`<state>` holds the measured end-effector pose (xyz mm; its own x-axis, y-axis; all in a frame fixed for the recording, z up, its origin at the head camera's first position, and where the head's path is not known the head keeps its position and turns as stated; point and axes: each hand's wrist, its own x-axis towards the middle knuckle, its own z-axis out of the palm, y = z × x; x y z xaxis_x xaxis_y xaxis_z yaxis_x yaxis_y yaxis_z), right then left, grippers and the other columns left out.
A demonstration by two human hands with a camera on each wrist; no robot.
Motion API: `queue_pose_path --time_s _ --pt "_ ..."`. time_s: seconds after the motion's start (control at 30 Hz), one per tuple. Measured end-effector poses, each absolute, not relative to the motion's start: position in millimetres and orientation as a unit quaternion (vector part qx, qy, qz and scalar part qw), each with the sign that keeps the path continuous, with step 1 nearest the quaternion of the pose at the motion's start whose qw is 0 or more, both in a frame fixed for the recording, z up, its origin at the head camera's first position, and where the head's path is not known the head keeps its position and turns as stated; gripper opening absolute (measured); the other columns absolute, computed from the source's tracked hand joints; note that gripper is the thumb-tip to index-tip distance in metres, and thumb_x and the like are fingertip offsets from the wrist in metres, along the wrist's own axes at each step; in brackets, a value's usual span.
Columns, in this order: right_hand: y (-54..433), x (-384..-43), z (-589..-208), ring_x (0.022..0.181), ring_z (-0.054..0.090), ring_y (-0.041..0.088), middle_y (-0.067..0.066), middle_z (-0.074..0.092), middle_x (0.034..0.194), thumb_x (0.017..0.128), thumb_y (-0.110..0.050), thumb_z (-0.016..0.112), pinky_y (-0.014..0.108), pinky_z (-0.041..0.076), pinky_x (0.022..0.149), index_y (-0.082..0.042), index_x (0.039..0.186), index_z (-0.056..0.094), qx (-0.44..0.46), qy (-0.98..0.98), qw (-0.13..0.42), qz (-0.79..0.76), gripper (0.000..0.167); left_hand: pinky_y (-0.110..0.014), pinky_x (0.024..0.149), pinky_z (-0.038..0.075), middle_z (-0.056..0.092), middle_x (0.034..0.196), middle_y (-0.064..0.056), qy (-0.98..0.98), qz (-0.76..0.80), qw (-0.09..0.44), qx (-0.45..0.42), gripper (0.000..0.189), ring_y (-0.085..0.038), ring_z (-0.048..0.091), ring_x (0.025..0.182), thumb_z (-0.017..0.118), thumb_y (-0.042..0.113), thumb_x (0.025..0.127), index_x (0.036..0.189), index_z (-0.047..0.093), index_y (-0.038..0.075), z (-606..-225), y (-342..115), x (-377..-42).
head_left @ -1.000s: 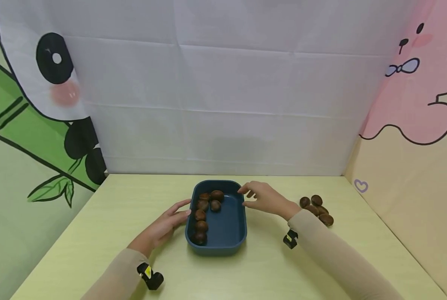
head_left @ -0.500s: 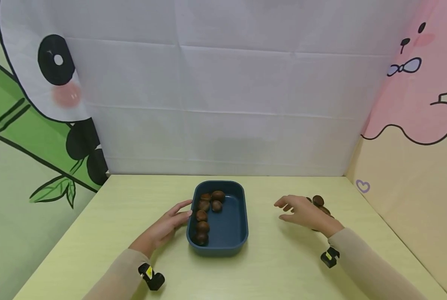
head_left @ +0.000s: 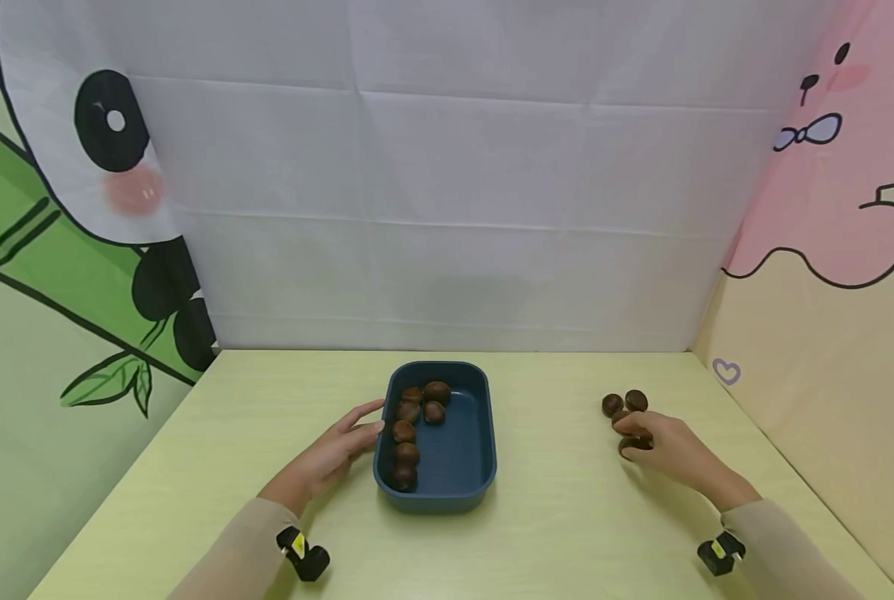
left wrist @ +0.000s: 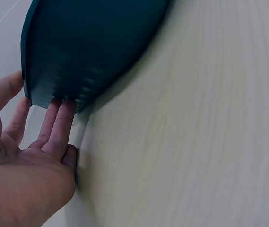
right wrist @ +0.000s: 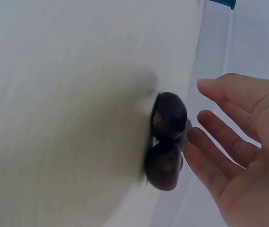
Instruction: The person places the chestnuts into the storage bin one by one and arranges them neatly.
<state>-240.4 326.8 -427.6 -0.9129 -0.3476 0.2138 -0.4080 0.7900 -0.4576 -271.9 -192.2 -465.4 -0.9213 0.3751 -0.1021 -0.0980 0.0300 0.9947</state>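
- Fingers (left wrist: 61,127) of the left hand (head_left: 327,458) reached out nearly straight, tips touching the outer left wall of a blue tray (head_left: 457,450); two lay side by side, the others spread.
- The left forearm (head_left: 225,554) slanted in from the lower left.
- The right hand (head_left: 671,450) bent down over loose chestnuts (head_left: 612,406) on the right part of the table (head_left: 551,500), thumb and fingers parted and loosely curved; whether they touched one could not be told.
- The right forearm (head_left: 787,550) slanted in from the lower right.
- Seven chestnuts (head_left: 405,432) sat inside the tray, along its left side and toward its far end.
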Motion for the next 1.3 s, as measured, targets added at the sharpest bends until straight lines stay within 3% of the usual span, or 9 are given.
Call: queue_pose_path --time_s 0.4,0.67,0.93,1.1,1.3 --pt "334 -236 -436 0.093 0.066 0.025 0.009 0.069 0.108 0.079 -0.005 0.083 0.038 0.056 0.078 -0.003 0.112 0.072 0.194 -0.945 0.031 0.262 0.035 -0.054 0.118 0.015 0.055 0.141 -0.017 0.698 0.689 0.171 0.097 0.060 -0.033 0.048 0.132 0.055 0.025 0.105 0.158 0.029 0.016 -464 -191 -270" --pt "331 -239 -437 0.077 0.053 0.014 -0.001 0.064 0.088 0.079 -0.008 0.084 0.028 0.045 0.065 -0.008 0.109 0.074 0.186 -0.954 0.013 0.233 0.032 -0.054 0.118 0.015 0.056 0.140 -0.015 0.697 0.689 0.172 0.100 0.061 -0.032 0.049 0.131 0.057 0.027 0.104 0.158 0.029 0.016 -465 -192 -270" --pt "327 -241 -437 0.089 0.062 0.017 0.006 0.071 0.104 0.078 -0.015 0.087 0.036 0.051 0.074 -0.010 0.108 0.074 0.197 -0.956 0.009 0.218 0.033 -0.054 0.118 0.016 0.057 0.139 -0.014 0.696 0.691 0.172 0.092 0.062 -0.031 0.050 0.130 0.058 0.027 0.103 0.158 0.030 0.017 -465 -192 -271" --pt "321 -246 -436 0.085 0.065 0.014 0.000 0.071 0.100 0.080 -0.013 0.084 0.031 0.053 0.071 -0.007 0.109 0.073 0.215 -0.951 0.002 0.223 0.031 -0.054 0.117 0.017 0.057 0.139 -0.015 0.698 0.690 0.168 0.092 0.060 -0.032 0.050 0.130 0.057 0.027 0.104 0.158 0.030 0.017 -465 -192 -271" --pt "315 -252 -431 0.089 0.066 0.019 0.002 0.070 0.101 0.079 -0.013 0.085 0.035 0.055 0.075 -0.003 0.109 0.072 0.253 -0.942 -0.013 0.219 0.034 -0.054 0.117 0.017 0.056 0.140 -0.014 0.700 0.689 0.165 0.093 0.060 -0.031 0.050 0.130 0.057 0.028 0.104 0.157 0.031 0.017 -465 -192 -271"
